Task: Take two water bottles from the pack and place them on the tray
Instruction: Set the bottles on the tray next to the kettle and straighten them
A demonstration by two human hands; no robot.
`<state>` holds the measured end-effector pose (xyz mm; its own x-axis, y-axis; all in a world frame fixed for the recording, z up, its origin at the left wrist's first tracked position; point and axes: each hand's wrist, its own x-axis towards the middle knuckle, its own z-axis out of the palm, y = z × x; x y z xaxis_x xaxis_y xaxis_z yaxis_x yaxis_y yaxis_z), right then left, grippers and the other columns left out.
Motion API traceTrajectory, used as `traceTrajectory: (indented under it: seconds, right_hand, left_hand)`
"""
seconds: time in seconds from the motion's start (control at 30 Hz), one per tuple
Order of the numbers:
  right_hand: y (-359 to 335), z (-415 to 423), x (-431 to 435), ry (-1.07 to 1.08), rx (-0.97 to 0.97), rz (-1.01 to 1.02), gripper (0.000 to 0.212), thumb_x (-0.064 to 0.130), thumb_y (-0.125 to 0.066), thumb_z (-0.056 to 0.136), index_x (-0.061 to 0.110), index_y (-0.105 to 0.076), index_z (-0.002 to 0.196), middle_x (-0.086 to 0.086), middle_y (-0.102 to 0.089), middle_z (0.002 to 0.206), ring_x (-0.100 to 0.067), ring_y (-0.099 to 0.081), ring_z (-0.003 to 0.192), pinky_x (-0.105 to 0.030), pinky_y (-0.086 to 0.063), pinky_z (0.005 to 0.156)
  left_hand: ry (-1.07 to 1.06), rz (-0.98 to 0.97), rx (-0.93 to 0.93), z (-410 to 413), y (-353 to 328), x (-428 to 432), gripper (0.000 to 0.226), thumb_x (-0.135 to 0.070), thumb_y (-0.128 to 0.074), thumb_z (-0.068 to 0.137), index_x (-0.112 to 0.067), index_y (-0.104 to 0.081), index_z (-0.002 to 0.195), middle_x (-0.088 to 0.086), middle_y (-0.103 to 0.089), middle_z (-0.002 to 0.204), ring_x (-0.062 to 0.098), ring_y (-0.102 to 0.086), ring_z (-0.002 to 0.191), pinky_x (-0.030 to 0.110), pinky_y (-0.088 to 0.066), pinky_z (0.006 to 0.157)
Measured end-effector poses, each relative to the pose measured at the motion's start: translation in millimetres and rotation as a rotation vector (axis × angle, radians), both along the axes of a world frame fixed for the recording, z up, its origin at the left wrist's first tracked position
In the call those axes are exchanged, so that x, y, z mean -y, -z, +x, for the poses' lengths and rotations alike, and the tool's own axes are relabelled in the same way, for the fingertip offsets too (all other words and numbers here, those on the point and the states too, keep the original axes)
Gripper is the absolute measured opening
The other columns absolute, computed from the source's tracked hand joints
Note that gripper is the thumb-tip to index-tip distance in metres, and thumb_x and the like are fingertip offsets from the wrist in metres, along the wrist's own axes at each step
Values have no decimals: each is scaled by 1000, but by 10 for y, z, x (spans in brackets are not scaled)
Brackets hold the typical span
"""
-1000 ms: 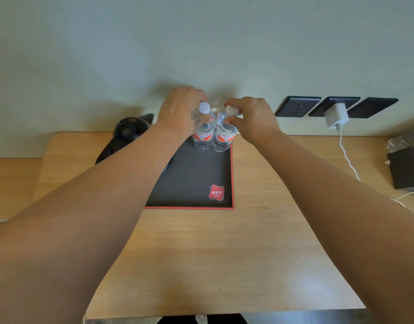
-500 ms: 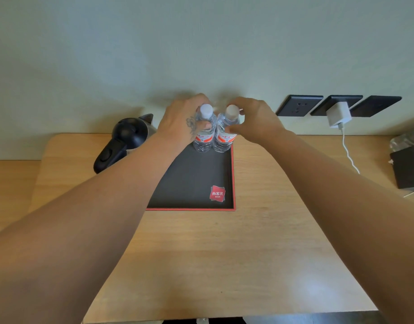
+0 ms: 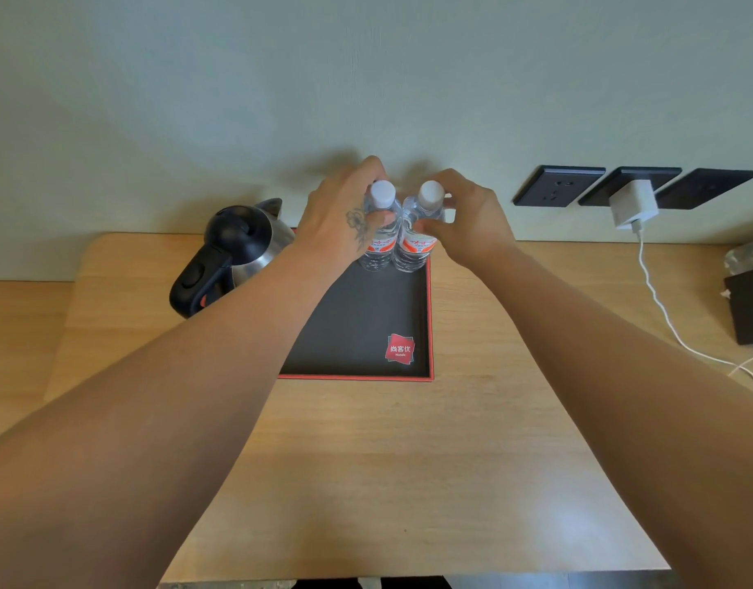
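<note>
Both hands reach to the upper middle of the frame, each curled around the neck and shoulder of its own water bottle. Left hand wraps the left bottle just under its white cap, thumb across the front; right hand pinches the right bottle the same way, fingers behind and thumb in front. The two bottles stand upright, side by side and touching, in the far right corner of a dark tray with a red edge. Holding them high near the caps probably lets the hands steady and square them without knocking them over. Judging by this, both bottles are already on the tray and only letting go remains. Left of the tray sits a steel kettle with a black handle. All rests on a pale wooden table. At right, a white charger is plugged into wall sockets.
</note>
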<state>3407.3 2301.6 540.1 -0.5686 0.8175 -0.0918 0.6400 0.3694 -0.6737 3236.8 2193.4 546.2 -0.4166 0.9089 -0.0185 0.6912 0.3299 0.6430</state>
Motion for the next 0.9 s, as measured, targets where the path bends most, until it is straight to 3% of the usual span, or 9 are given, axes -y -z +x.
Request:
traceTrajectory:
  seconds: [0.33, 0.47, 0.6, 0.73, 0.83, 0.9]
  right_hand:
    - [26, 89, 18, 2, -63, -48, 48, 19, -89, 84, 18, -67, 127, -4, -76, 125, -26, -70, 120, -49, -58, 100]
    - [95, 163, 46, -20, -46, -90, 72, 24, -91, 81, 20, -57, 143, -2, -66, 144, -26, -64, 131, -48, -57, 104]
    - [390, 277, 68, 27, 88, -140, 81, 22, -91, 80, 16, -50, 149, -5, -64, 148, -26, -64, 132, -46, -58, 103]
    - [789, 297, 120, 95, 199, -187, 82, 32, -92, 82, 16, -49, 150, -5, -68, 143, -25, -64, 131, -33, -51, 94]
    - [1036, 233, 210, 97, 219, -154, 76, 35, -92, 81, 17, -54, 144, -4, -66, 141, -25, -63, 132, -42, -54, 105]
    - [1169, 186, 253, 110, 207, -122, 66, 37, -90, 82, 17, -58, 136, -3, -66, 136, -26, -63, 128, -45, -56, 103]
  left_hand:
    - [-13, 26, 66, 13, 25, 53, 35, -21, -81, 92, -19, -60, 120, 4, -72, 116, 36, -66, 104, 54, -59, 94]
    - [-55, -14, 132, -11, 145, 106, 71, -26, -90, 85, -26, -50, 143, 8, -67, 131, 36, -71, 109, 53, -59, 99]
    - [-150, -94, 299, -28, 358, 182, 99, -22, -98, 79, -15, -40, 158, 16, -59, 148, 37, -69, 126, 52, -58, 108]
    - [-299, -268, 435, -16, 699, 156, 100, -25, -97, 81, -5, -38, 159, 16, -66, 147, 34, -66, 134, 37, -52, 102]
    - [-333, -275, 489, 83, 933, 163, 82, -20, -95, 82, -7, -51, 150, 15, -71, 140, 31, -68, 130, 33, -51, 98]
    - [-322, -271, 467, 142, 1062, 172, 70, -20, -93, 84, -10, -58, 143, 12, -74, 136, 29, -70, 127, 30, -50, 96]
